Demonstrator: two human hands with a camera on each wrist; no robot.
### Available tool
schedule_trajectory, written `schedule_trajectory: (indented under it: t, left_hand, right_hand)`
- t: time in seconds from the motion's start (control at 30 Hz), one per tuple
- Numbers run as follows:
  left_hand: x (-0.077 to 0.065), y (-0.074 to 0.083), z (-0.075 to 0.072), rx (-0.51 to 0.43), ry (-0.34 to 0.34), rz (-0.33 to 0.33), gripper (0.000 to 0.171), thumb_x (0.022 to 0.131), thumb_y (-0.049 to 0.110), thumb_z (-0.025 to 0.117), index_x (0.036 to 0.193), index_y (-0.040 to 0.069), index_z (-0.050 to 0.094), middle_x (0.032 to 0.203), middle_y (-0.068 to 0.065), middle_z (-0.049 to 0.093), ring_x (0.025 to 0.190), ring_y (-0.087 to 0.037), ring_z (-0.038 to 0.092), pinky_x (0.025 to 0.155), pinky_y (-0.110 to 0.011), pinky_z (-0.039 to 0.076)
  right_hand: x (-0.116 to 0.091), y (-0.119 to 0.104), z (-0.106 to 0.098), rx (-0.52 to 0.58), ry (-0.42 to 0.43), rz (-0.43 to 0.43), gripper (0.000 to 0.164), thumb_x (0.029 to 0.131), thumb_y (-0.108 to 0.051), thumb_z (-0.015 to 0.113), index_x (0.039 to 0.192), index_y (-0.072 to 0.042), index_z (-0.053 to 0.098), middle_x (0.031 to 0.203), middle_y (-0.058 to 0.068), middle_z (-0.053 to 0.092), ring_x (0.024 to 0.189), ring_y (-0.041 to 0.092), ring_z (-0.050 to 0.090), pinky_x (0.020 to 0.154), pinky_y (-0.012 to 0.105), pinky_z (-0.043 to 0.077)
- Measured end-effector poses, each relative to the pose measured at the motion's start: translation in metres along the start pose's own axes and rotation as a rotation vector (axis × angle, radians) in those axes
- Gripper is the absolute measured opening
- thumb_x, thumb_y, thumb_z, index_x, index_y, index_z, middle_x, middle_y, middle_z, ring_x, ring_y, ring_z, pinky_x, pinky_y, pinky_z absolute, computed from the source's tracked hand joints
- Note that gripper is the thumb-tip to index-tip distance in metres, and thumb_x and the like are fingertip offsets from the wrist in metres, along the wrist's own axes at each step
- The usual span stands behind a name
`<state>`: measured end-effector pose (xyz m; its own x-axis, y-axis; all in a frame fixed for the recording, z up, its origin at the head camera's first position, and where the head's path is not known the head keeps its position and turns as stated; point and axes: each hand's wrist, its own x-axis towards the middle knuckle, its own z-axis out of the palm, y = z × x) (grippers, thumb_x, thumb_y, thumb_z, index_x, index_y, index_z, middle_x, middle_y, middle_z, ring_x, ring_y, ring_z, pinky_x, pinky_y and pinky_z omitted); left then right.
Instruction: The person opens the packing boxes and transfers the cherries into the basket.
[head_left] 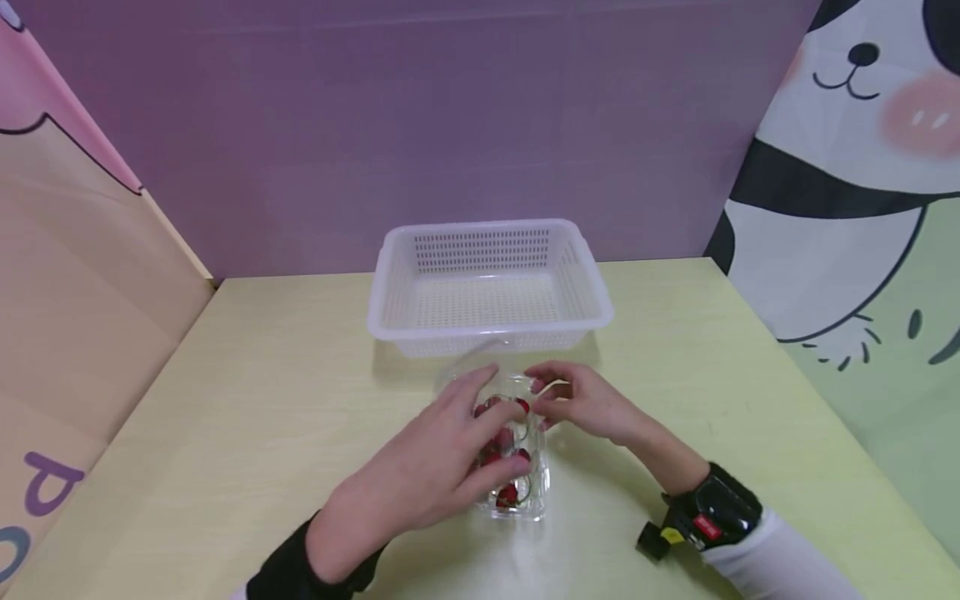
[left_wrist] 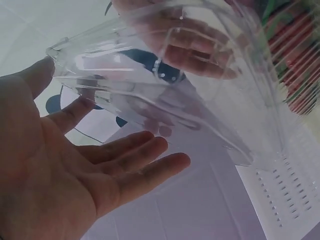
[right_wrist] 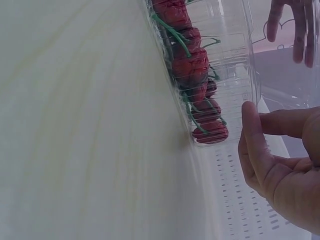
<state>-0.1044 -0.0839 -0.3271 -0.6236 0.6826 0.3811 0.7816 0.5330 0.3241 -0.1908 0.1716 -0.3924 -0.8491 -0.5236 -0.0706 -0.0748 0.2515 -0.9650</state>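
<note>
A clear plastic box [head_left: 538,498] holding several red cherries [right_wrist: 191,67] with green stems lies on the table between the hands. Its clear lid [left_wrist: 200,117] stands raised, filling much of the left wrist view. My left hand [head_left: 420,467] reaches over the box from the left, fingers spread and fairly straight. In the left wrist view its thumb and index fingertips are right at a corner of the lid, the other fingers free. My right hand [head_left: 596,406] pinches the box's far right rim between thumb and fingertips, seen from the side in the right wrist view.
A white slotted plastic basket [head_left: 491,331] stands just beyond the box near the table's back edge. The light wooden table [head_left: 285,367] meets a purple backdrop [head_left: 480,125] behind, with printed cloth panels at left and right. A black device [head_left: 723,508] sits on the right wrist.
</note>
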Motion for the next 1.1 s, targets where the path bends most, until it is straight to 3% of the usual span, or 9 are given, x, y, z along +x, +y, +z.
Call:
schedule_trajectory:
  t: [0.07,0.27,0.5,0.63,0.87,0.97,1.1]
  left_hand:
    - [-0.001,0.001,-0.001,-0.018,0.010,-0.021,0.039,0.102,0.051,0.059,0.126,0.020,0.061,0.135,-0.018,0.053,0.149,-0.038,0.029,0.112,-0.052,0.039]
    - [-0.001,0.003,-0.007,-0.035,0.024,-0.102,0.038,0.103,0.050,0.057,0.125,0.020,0.062,0.147,-0.021,0.048,0.149,-0.037,0.030,0.108,-0.053,0.044]
    - [-0.001,0.004,-0.013,-0.035,0.090,-0.132,0.029,0.104,0.043,0.059,0.120,0.019,0.063,0.130,-0.015,0.061,0.143,-0.038,0.040,0.109,-0.053,0.042]
    - [-0.002,0.004,-0.017,-0.052,0.133,-0.139,0.029,0.104,0.039,0.060,0.122,0.016,0.063,0.130,-0.014,0.063,0.141,-0.038,0.043,0.107,-0.054,0.044]
    - [-0.005,0.003,-0.022,-0.093,0.191,-0.154,0.023,0.103,0.032,0.063,0.117,0.014,0.066,0.113,-0.003,0.069,0.140,-0.034,0.047,0.105,-0.052,0.047]
    - [-0.006,0.003,-0.024,-0.087,0.195,-0.178,0.023,0.102,0.032,0.065,0.117,0.014,0.066,0.124,-0.007,0.066,0.134,-0.035,0.053,0.100,-0.053,0.051]
    - [-0.008,0.002,-0.029,-0.088,0.204,-0.218,0.022,0.100,0.027,0.068,0.117,0.013,0.065,0.143,-0.013,0.054,0.109,-0.030,0.068,0.087,-0.045,0.059]
  right_hand:
    - [0.000,0.000,0.000,0.003,-0.002,-0.004,0.049,0.097,0.003,0.063,0.140,0.017,0.045,0.116,0.028,0.054,0.097,0.029,0.065,0.077,0.040,0.062]
    - [0.001,0.000,-0.002,0.004,0.003,-0.005,0.050,0.096,0.003,0.064,0.140,0.017,0.045,0.116,0.029,0.054,0.098,0.031,0.065,0.077,0.040,0.062]
    - [0.000,0.000,-0.003,0.004,0.007,-0.001,0.050,0.096,0.003,0.063,0.140,0.017,0.045,0.117,0.029,0.053,0.099,0.034,0.064,0.074,0.041,0.062]
    - [-0.001,0.000,-0.003,0.011,0.011,0.003,0.050,0.096,0.004,0.063,0.140,0.017,0.045,0.117,0.030,0.052,0.098,0.035,0.064,0.073,0.041,0.062]
    - [-0.001,0.001,-0.003,0.004,0.021,-0.003,0.050,0.096,0.004,0.063,0.140,0.018,0.045,0.117,0.032,0.052,0.098,0.033,0.064,0.072,0.041,0.062]
    - [-0.001,0.001,-0.004,0.004,0.022,-0.005,0.050,0.096,0.004,0.063,0.140,0.018,0.045,0.118,0.032,0.052,0.097,0.034,0.064,0.072,0.041,0.062]
    - [-0.001,0.000,-0.005,0.002,0.022,-0.009,0.050,0.095,0.004,0.063,0.140,0.018,0.045,0.117,0.031,0.052,0.097,0.034,0.064,0.071,0.041,0.062]
